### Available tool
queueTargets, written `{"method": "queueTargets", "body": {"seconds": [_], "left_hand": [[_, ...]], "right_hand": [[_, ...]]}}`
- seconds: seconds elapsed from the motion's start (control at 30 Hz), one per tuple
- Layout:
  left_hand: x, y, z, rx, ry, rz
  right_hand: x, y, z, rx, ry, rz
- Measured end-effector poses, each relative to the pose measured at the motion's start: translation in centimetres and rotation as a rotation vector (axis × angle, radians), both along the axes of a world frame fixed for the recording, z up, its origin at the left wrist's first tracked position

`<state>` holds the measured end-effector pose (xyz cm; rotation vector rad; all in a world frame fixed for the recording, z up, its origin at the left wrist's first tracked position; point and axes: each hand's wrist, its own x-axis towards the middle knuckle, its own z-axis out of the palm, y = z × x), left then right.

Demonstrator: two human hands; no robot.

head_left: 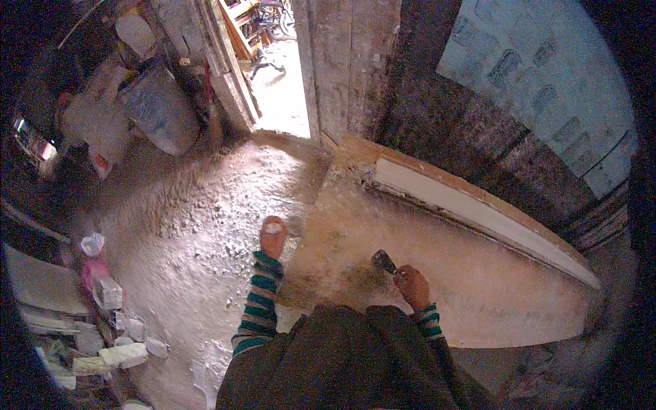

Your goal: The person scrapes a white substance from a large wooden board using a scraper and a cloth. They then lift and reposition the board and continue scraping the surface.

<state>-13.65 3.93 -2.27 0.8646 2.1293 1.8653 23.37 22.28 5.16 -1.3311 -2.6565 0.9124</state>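
Observation:
My right hand [413, 287] is closed round the handle of a putty knife [384, 261], whose dark, smeared blade points up and left over a brown board [478, 294]. Over the board's left edge is my left hand [272, 240], its fingers curled about a small whitish lump [274, 227]; what the lump is made of I cannot make out. Farther back on the board lies a long pale moulding strip [478, 217], apart from both hands. A dark stain marks the board beside the blade.
Crumbs and pale debris [225, 198] cover the ground on the left. White blocks [124, 355] and a pink bag [94, 271] lie at the lower left. A bluish bucket-like container [162, 109] stands at the back left. A bright doorway [283, 96] opens beyond.

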Motion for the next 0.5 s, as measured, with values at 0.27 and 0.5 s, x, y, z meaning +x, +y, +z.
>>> {"method": "queueTargets", "body": {"seconds": [0.27,0.5], "left_hand": [[6.8,-0.8,10.4,0.127,0.348,-0.108],[11.5,-4.1,-0.4,-0.021,-0.413,-0.079]], "right_hand": [[-2.6,-2.7,3.1,0.061,0.22,-0.038],[-3.4,-3.8,-0.9,0.105,0.113,0.124]]}}
